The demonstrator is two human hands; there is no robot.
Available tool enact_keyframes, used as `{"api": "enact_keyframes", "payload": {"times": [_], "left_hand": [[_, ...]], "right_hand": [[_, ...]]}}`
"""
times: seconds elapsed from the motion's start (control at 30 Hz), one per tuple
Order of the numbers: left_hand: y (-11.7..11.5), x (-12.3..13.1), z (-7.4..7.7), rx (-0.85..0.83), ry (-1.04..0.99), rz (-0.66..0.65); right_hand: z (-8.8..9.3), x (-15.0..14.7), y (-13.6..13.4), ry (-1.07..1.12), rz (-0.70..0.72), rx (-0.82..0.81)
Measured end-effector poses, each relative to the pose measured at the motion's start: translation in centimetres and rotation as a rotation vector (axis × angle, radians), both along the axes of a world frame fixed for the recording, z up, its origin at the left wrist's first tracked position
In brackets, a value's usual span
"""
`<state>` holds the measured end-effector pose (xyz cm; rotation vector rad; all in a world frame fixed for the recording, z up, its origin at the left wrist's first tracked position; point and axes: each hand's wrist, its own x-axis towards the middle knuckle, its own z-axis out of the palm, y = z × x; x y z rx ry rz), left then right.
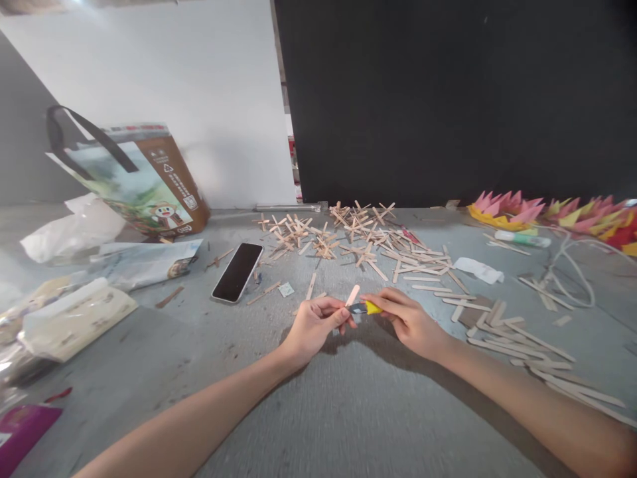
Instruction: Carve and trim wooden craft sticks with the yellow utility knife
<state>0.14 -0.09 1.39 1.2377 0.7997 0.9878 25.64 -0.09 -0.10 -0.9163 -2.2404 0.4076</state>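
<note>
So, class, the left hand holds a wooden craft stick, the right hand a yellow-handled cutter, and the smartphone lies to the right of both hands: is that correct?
One slip: the left hand does hold a wooden craft stick and the right hand a yellow-handled cutter, but the head view shows the smartphone to the left of both hands, not the right.

Black-screened phone [237, 273], brown-sided bag [174, 176], pink-and-yellow paper crown [506, 211], white cable [561, 262]

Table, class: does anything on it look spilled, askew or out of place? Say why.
Yes: the loose sticks at right lie strewn at various angles, some overlapping, almost like a spill. Near them, a crumpled white scrap looks like litter.
</note>
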Motion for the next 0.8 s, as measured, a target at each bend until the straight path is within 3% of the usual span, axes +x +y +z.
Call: {"api": "enact_keyframes", "payload": {"times": [0.8], "left_hand": [[-0.16, -0.06, -0.37, 0.026, 0.025, 0.014]], "right_hand": [[0.04, -0.11, -0.02, 0.024, 0.019, -0.016]]}}
